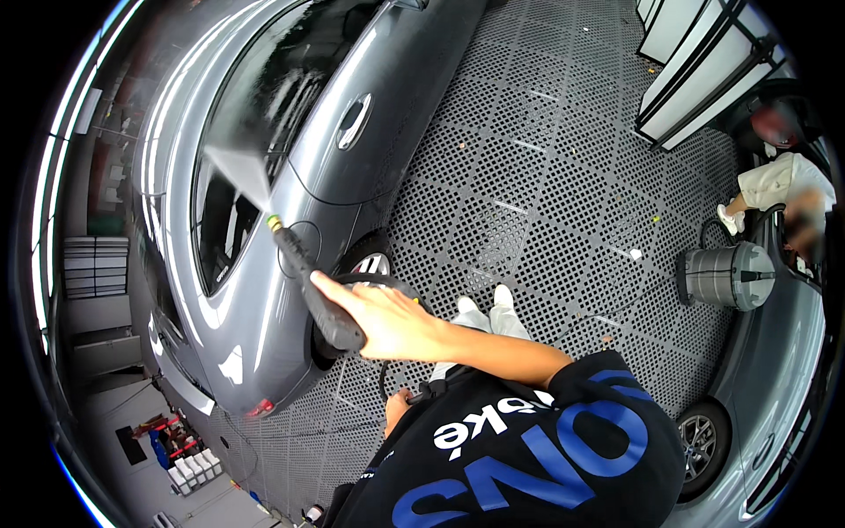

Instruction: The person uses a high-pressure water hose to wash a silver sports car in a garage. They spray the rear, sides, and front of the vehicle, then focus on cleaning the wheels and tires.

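Note:
My right hand (387, 321) is closed around the grip of a black pressure washer gun (308, 282), its arm stretched out to the left. From the green-yellow nozzle tip (274, 222) a white fan of spray (242, 172) strikes the side window (264, 114) of a grey car (290, 211). Lower down, near my waist, my left hand (398, 409) is closed on a black hose (422, 398); part of that hand is hidden by my shirt. The hose loops up past the car's rear wheel (370, 260) toward the gun.
Dark perforated tiles (528, 176) cover the floor. On the right stand a second car (775, 378), a grey bucket-shaped vacuum (726, 277) and a crouching person (783, 189). White panels (704, 79) stand at the far right. Bottles (194, 471) sit at the lower left.

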Available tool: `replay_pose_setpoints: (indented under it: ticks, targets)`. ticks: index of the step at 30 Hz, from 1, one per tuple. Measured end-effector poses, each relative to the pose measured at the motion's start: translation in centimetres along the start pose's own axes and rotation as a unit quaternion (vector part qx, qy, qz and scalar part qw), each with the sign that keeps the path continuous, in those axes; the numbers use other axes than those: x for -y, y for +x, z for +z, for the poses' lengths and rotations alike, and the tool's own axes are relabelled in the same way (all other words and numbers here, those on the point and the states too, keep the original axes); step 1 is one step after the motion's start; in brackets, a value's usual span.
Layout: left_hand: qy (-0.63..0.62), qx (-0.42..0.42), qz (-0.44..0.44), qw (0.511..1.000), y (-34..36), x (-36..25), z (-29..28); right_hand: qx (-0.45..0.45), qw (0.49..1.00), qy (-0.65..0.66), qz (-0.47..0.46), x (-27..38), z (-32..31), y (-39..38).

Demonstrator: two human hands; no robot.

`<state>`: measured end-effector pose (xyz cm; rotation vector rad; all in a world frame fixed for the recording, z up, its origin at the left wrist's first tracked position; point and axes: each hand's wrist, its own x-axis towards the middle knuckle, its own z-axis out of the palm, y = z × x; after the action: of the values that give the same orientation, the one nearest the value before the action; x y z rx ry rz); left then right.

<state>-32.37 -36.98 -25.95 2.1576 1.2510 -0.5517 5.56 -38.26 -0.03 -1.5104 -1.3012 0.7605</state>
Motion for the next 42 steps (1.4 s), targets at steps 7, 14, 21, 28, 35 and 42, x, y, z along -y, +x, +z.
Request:
replay_pose_setpoints:
  ticks: [7, 14, 21, 28, 35, 42]
  targets:
    - [-0.045, -0.044, 0.002, 0.998, -6.5, 2.6, 6.9, -0.165, 0.984, -0.030, 0.066, -1.8, 0.9, -5.4]
    - [-0.176, -0.011, -0.177, 0.968, -24.0, 6.8, 27.3, -0.210, 0.964, 0.039, 0.158, -3.3, 8.0, -12.0]
    - [-0.255, -0.039, -0.338, 0.905, -38.7, 2.6, 38.0, 0.143, 0.989, 0.022, 0.019, -7.6, 25.6, -18.5]
    - [-0.340, -0.014, -0.262, 0.903, -36.7, 3.0, 40.3, 0.217, 0.973, -0.072, 0.013, -8.0, 27.3, -26.2]
    - [-0.088, 0.011, -0.093, 0.992, -27.2, 5.8, 38.8, -0.005, 0.959, -0.143, 0.246, -10.1, 16.2, -24.4]
    - [-0.215, 0.036, 0.115, 0.969, -17.6, -5.1, 26.7, 0.066, 0.992, -0.041, 0.100, -9.1, 9.9, -29.1]
